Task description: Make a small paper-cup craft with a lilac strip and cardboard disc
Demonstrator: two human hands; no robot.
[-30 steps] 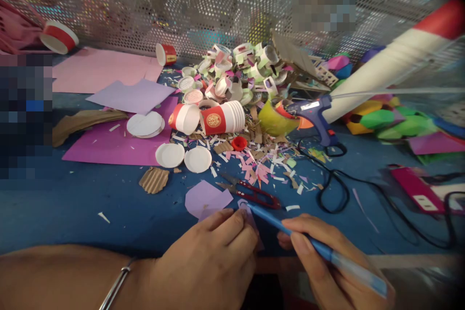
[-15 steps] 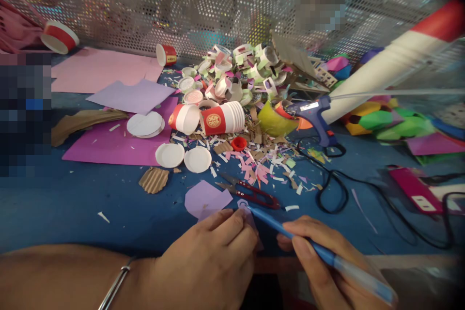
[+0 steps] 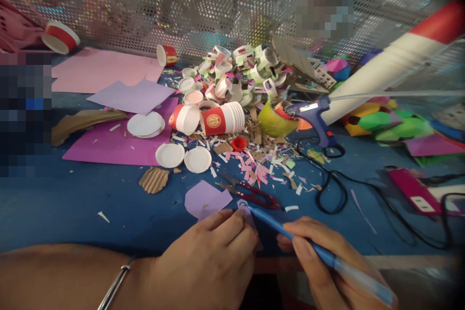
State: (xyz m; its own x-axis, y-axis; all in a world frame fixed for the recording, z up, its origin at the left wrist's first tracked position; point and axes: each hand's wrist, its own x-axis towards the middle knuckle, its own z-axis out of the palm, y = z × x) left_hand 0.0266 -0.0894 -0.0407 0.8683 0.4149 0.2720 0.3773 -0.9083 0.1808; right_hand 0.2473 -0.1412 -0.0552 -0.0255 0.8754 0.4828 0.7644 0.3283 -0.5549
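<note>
Two bare hands at work close to the near edge of the blue tabletop (image 3: pixel 69 213); clock faces read with 12 away from the person. Left hand (image 3: pixel 212 247), bangle (image 3: pixel 114 286) at the wrist, has its fingers drawn together and clamped on a purple paper strip (image 3: pixel 242 202); grip on the underside hidden. Right hand (image 3: pixel 336 238) is closed around a blue pen (image 3: pixel 272 220), thumb and forefinger on the barrel. Change over the last second: very little. Pen tip keeps to the same spot on the strip, left hand unmoved; only the pen's tail has swung slightly toward 4 o'clock. Judgement: fine, slow marking, strip steadied, work held at one small area. A dark curved line shows beside the tip; too small to say what it forms. Pen's long axis runs 10 to 4, tip toward 10, tail toward 4. Strip, mostly covered by fingers, appears to run 11 to 5, exposed end toward 11. From the pen tip: red-handled snips (image 3: pixel 259 194) near, at 12, blades toward 10; larger purple paper piece (image 3: pixel 204 197) at 9; two white paper discs (image 3: pixel 198 159) at 10; blue glue gun (image 3: pixel 317 118) well apart, at 1.
</note>
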